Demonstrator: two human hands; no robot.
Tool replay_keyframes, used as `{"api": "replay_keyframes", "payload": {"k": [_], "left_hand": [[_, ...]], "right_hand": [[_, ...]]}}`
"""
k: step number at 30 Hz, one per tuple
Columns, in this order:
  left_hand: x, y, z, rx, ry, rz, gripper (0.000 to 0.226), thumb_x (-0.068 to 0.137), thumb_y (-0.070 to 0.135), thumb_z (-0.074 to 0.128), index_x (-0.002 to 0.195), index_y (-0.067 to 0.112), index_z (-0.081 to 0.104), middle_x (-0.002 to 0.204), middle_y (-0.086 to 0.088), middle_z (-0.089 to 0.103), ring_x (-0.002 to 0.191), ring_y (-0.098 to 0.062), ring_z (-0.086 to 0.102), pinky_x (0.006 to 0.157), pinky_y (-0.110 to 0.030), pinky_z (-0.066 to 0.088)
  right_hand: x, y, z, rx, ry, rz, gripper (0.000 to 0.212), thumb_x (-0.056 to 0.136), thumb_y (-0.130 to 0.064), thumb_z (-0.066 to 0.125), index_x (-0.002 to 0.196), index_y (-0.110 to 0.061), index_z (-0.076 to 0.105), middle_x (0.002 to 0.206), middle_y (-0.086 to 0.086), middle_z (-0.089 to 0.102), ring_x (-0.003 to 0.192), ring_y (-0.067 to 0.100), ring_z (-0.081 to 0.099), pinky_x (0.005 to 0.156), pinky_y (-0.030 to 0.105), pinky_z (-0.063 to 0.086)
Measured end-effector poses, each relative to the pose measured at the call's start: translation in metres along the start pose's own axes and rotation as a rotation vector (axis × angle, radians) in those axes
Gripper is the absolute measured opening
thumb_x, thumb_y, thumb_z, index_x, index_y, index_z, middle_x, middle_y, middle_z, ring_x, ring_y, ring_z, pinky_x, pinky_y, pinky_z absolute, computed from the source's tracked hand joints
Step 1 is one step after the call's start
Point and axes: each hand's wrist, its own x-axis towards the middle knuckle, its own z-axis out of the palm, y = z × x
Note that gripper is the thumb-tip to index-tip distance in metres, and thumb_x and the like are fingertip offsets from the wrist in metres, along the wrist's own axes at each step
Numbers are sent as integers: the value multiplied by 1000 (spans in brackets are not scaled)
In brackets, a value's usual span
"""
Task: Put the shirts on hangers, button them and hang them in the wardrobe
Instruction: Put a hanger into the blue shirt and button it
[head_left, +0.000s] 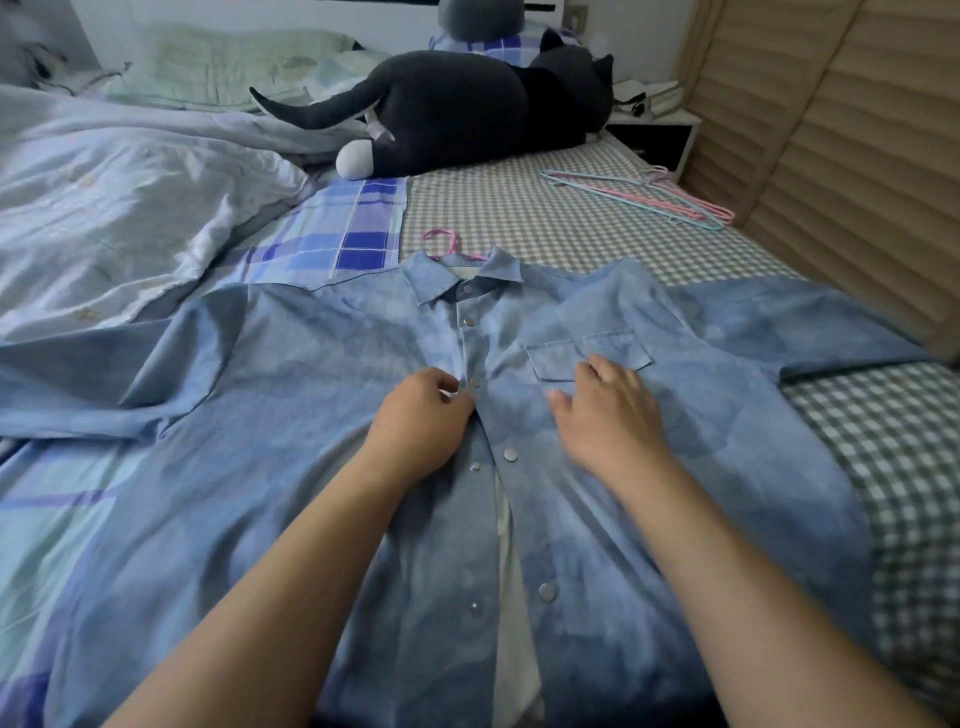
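A blue denim shirt (291, 395) lies face up on the bed, sleeves spread. A pink hanger (441, 243) is inside it, its hook poking out above the collar. The two top snaps are fastened; lower down the front gapes, showing loose snaps and white fabric beneath. My left hand (421, 415) pinches the placket at the third snap. My right hand (608, 410) rests flat on the shirt just below the chest pocket, fingers apart.
Spare pink and blue hangers (649, 200) lie on the checked sheet (519, 218) at the far right. A dark plush cat (457, 114) lies across the head of the bed. A rumpled quilt (114, 197) covers the left. Slatted wardrobe doors (841, 135) stand at right.
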Motion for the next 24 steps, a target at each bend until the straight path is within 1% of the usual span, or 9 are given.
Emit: {"api": "replay_keyframes", "payload": {"k": [3, 8, 10, 12, 13, 15, 17, 21, 24], "left_hand": [[-16, -2, -1, 137, 7, 76, 27, 100, 39, 54, 115, 20, 65, 102, 3, 69, 91, -19, 62, 74, -30, 43], [-53, -3, 0, 360, 73, 201, 20, 98, 33, 54, 101, 15, 61, 103, -7, 59, 97, -29, 56, 77, -36, 41], [-67, -6, 4, 400, 117, 250, 20, 99, 31, 53, 104, 12, 59, 103, -10, 57, 99, -32, 53, 83, -40, 42], [-78, -12, 11, 438, 182, 308, 20, 99, 27, 51, 105, 10, 59, 102, -12, 57, 97, -37, 52, 84, -44, 44], [-81, -16, 14, 445, 210, 328, 21, 98, 27, 50, 104, 9, 61, 99, -14, 58, 94, -38, 53, 83, -45, 45], [-84, -22, 16, 410, 237, 352, 22, 97, 26, 51, 104, 9, 63, 96, -14, 59, 91, -39, 54, 82, -45, 46], [-85, -24, 13, 350, 216, 344, 21, 99, 26, 56, 109, 10, 64, 100, -12, 59, 95, -36, 54, 85, -42, 44], [-82, -29, 9, 289, 174, 345, 24, 100, 31, 56, 117, 16, 63, 108, -4, 56, 104, -26, 51, 84, -31, 37], [-79, -31, 9, 275, 168, 353, 22, 99, 32, 56, 115, 18, 62, 106, -2, 55, 103, -25, 50, 79, -29, 32]], "right_hand": [[-1, 13, 8, 4, -103, -24, 61, 106, -46, 34, 153, -8, 35, 166, 7, 23, 150, 26, 23, 122, 39, 21], [-16, 16, 16, 30, -24, -74, 60, 106, -44, 34, 154, -7, 35, 166, 11, 23, 152, 26, 22, 124, 39, 18], [-15, 20, 15, 85, 5, -57, 49, 106, -35, 38, 147, -8, 45, 159, 13, 38, 146, 29, 34, 117, 38, 27], [-7, 25, 11, 149, 71, -13, 34, 102, -19, 45, 133, -10, 58, 137, 16, 59, 128, 34, 52, 101, 38, 41], [-2, 27, 8, 172, 105, 13, 32, 99, -11, 48, 127, -11, 63, 127, 17, 64, 120, 36, 56, 93, 38, 45], [5, 33, 5, 186, 145, 33, 33, 93, -1, 49, 116, -9, 70, 118, 15, 67, 112, 36, 60, 87, 36, 47], [11, 38, 6, 185, 133, 14, 37, 89, 6, 48, 111, -9, 74, 118, 12, 66, 114, 35, 59, 89, 36, 47], [26, 50, 10, 113, 42, -48, 43, 90, 4, 52, 119, -17, 75, 129, 8, 61, 124, 31, 54, 103, 35, 45], [41, 62, 6, 46, 12, -184, 31, 95, -10, 58, 119, -19, 74, 120, 8, 62, 120, 32, 55, 102, 37, 44]]}}
